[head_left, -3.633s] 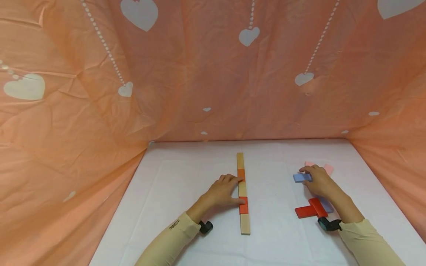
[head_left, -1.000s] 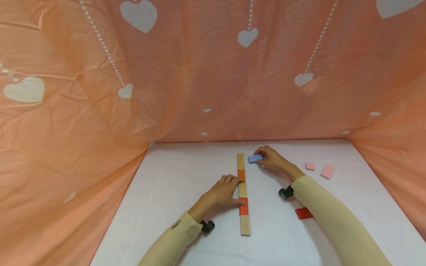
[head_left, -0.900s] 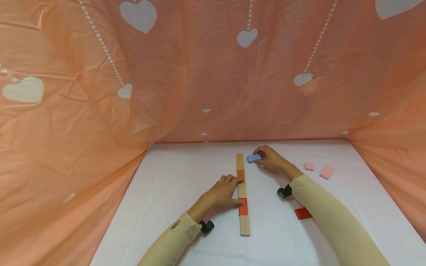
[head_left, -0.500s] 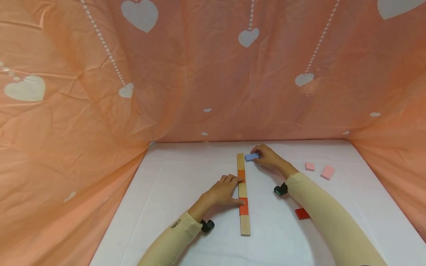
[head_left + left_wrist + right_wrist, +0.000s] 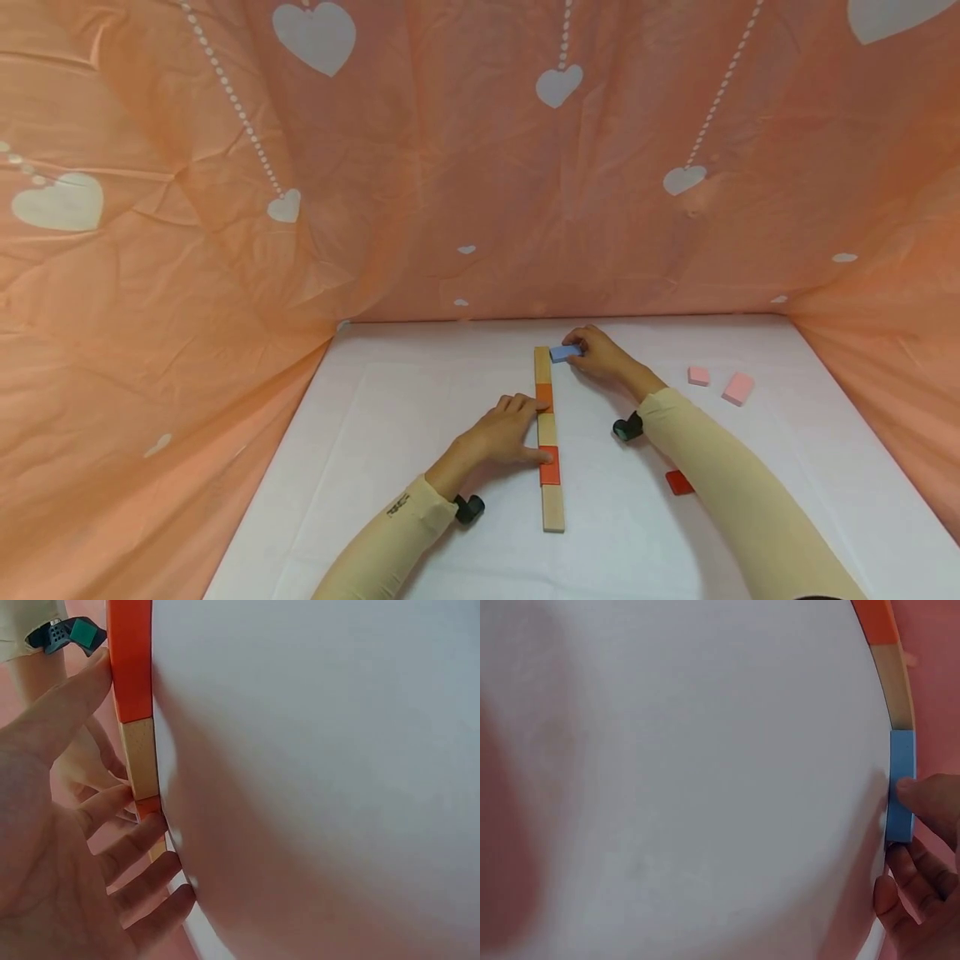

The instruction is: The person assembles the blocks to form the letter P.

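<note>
A straight row of flat blocks runs away from the person in the head view: natural wood (image 5: 552,508), red (image 5: 550,467), wood (image 5: 547,429), orange (image 5: 543,397) and wood (image 5: 542,365) at the far end. My left hand (image 5: 502,432) rests along the row's left side, thumb on the red block and fingertips at the orange one. My right hand (image 5: 603,357) pinches a blue block (image 5: 564,353) set crosswise at the right of the far wood block. In the right wrist view the blue block (image 5: 902,757) meets the wood block (image 5: 892,682), with my thumb on it.
Two pink blocks, a small one (image 5: 698,376) and a larger one (image 5: 738,388), lie at the right on the white cloth (image 5: 420,375). A red block (image 5: 678,482) shows partly beside my right sleeve. An orange curtain with hearts (image 5: 480,167) hangs behind.
My right hand has brought the blue block from the right side to the row's far end, moving it slightly left in the last second. The left hand has stayed in place.
</note>
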### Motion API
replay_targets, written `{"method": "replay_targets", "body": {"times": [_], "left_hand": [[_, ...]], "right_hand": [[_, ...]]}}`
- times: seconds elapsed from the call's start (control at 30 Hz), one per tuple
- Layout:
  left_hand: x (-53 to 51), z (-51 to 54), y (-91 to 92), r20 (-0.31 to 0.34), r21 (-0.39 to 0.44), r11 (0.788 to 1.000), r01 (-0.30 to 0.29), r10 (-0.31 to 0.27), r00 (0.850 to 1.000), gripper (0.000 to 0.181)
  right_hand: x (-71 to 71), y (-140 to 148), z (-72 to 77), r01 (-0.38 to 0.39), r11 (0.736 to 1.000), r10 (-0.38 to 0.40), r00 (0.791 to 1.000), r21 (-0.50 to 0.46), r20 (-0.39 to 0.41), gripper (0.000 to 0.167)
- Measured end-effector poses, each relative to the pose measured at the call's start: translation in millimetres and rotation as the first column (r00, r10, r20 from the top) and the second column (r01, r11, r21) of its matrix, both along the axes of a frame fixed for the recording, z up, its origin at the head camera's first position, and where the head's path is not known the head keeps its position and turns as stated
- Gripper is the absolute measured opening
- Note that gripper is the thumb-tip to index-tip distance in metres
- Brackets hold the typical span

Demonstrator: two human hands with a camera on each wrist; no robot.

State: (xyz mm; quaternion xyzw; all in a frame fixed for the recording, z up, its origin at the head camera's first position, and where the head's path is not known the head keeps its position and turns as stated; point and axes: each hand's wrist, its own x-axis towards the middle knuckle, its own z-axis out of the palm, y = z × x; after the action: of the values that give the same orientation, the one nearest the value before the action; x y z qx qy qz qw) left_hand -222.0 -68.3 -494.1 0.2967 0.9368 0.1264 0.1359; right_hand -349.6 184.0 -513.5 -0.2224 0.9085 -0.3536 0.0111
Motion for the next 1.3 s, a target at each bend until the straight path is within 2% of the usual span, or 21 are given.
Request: {"method": "replay_targets", "body": {"times": [0.43,0.6,1.03,1.3], "left_hand": [[-0.2,-0.4,0.2,0.011,-0.021,1.000,-0.009,0.009,1.000,0.089],[-1.2,-2.1,0.5,0.007,-0.022,1.000,-0.009,0.009,1.000,0.089],[-3.1,-3.3,0.1,-0.011,-0.040,0.999,0.003,-0.004,1.000,0.089],[-2.4,-2.0,0.4,0.005,-0.034,0.999,-0.002,0.002,1.000,0.089]], "right_hand": [[-1.6,0,1.1,-0.001,1.000,0.001,1.000,0.003,0.024,0.026],[-2.9,1,0.4,-0.010,1.000,0.010,1.000,-0.008,0.005,0.025],[-3.4,1,0.6,0.002,1.000,-0.002,1.000,-0.016,0.019,0.029],[4.9,12,7.9,0.029,0.998,-0.027,0.999,-0.051,0.039,0.036]]}}
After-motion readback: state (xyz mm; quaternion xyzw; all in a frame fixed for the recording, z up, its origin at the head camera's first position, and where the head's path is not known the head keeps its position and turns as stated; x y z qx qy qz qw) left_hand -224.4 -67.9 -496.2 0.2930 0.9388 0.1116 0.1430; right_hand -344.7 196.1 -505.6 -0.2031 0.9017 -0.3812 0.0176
